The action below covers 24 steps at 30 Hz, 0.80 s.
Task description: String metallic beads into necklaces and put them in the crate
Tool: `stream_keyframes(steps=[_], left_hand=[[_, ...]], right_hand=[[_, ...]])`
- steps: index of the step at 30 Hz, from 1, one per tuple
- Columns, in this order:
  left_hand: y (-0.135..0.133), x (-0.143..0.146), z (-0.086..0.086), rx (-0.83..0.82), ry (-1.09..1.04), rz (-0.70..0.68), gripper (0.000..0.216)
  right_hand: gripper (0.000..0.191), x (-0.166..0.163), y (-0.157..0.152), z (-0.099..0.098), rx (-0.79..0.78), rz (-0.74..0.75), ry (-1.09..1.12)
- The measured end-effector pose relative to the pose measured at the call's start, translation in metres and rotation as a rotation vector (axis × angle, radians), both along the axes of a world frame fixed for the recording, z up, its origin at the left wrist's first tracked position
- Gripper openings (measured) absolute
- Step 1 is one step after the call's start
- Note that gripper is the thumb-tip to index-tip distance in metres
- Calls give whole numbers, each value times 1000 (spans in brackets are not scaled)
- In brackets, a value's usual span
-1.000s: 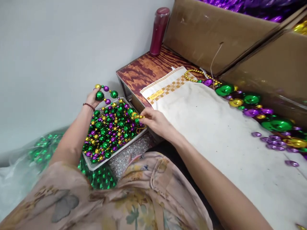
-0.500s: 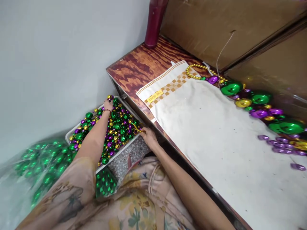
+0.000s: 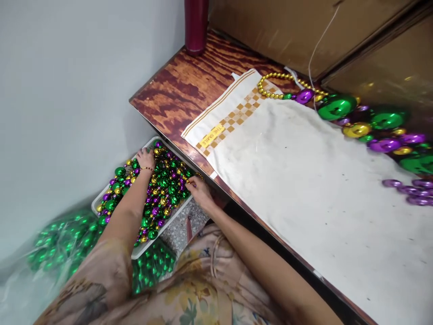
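Beaded strands in green, purple and gold (image 3: 164, 176) fill a white tray (image 3: 169, 223) below the table's left edge. My left hand (image 3: 146, 159), with a beaded bracelet at the wrist, lies on the beads near the tray's far end, fingers spread. At the tray's right side my right hand (image 3: 200, 193) pinches a gold bead strand (image 3: 189, 179) between thumb and fingers. Part of that strand is lost among the other beads.
A white towel (image 3: 287, 180) covers much of the wooden table (image 3: 169, 95). Large bead garlands (image 3: 356, 130) lie along its back, with loose purple beads (image 3: 416, 192) nearby. A dark red bottle (image 3: 196, 27) stands at the corner. Bagged green beads (image 3: 67, 239) are on the left.
My left hand has come down onto the beads, its fingers now spread where a gold ball showed at them before. My right hand still pinches the gold strand. The view has shifted slightly.
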<state>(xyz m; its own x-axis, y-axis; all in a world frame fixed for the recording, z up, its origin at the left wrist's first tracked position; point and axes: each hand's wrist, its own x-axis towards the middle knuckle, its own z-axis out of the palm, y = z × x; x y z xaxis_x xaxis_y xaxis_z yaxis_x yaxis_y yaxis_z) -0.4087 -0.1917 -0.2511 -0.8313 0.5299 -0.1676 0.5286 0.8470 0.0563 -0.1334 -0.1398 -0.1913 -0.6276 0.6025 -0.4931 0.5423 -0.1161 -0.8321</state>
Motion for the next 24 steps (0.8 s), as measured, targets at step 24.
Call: stream_keyframes(steps=[24], left_hand=[[8, -72, 11, 106, -137, 161, 50]], right_hand=[[26, 8, -30, -8, -49, 182, -55]])
